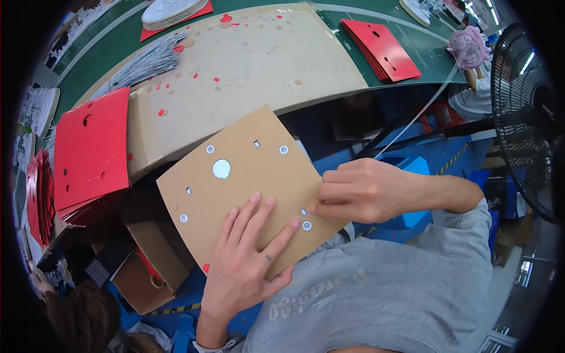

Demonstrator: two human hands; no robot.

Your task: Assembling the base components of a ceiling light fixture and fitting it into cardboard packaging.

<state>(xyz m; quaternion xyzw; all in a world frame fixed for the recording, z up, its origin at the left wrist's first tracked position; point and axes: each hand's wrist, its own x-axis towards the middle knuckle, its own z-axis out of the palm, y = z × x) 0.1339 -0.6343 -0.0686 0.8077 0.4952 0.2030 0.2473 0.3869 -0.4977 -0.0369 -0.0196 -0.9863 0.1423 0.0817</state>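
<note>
A square brown cardboard sheet (244, 188) lies tilted in front of my body, overlapping the table's near edge. It has a large round hole, small rectangular slots and several round metal-looking rings near its corners. My left hand (244, 253) rests flat on its lower part with the fingers spread. At the sheet's right edge, my right hand (365, 191) is closed, its fingers curled and pinched next to a small slot and a ring. Whatever the right fingers may hold is hidden. A bit of red (206, 268) shows beside the left hand at the sheet's edge.
Red punched sheets (94, 147) are stacked at the table's left, with more red sheets (382, 50) at far right. Grey strands (144, 65) and red and brown scraps lie on the cardboard-covered table (253, 70). A black fan (527, 117) stands right; an open carton (159, 241) sits below left.
</note>
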